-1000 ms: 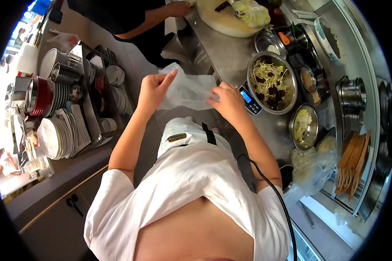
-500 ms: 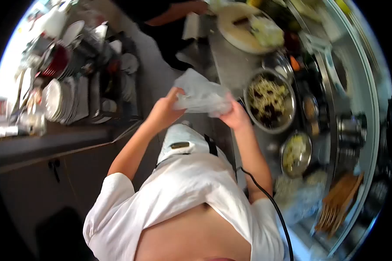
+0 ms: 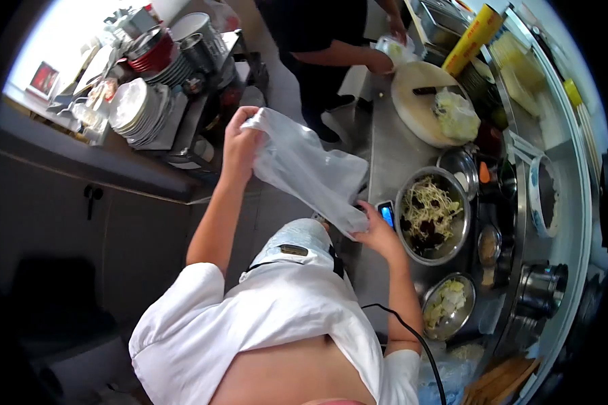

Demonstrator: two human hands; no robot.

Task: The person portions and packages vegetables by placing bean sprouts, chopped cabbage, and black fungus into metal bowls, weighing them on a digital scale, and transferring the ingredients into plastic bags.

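Note:
A thin, translucent plastic bag is stretched between both hands in front of my body. My left hand grips its upper left end, fingers closed on the plastic. Lower down on the right, my right hand pinches the opposite edge. Just right of that hand stands a steel bowl of bean sprouts and dark pieces. A phone-like device with a lit blue screen is between the hand and the bowl. A smaller metal bowl with pale chopped leaves sits nearer to me.
Another person in dark clothes works at the counter's far end, holding a bag. A round cutting board carries a knife and bagged cabbage. Stacked plates fill the left shelf. A black cable runs beside my right arm.
The bag was bunched between my hands and is now spread out long. My left hand has moved up and left, my right hand lower. The camera view has shifted.

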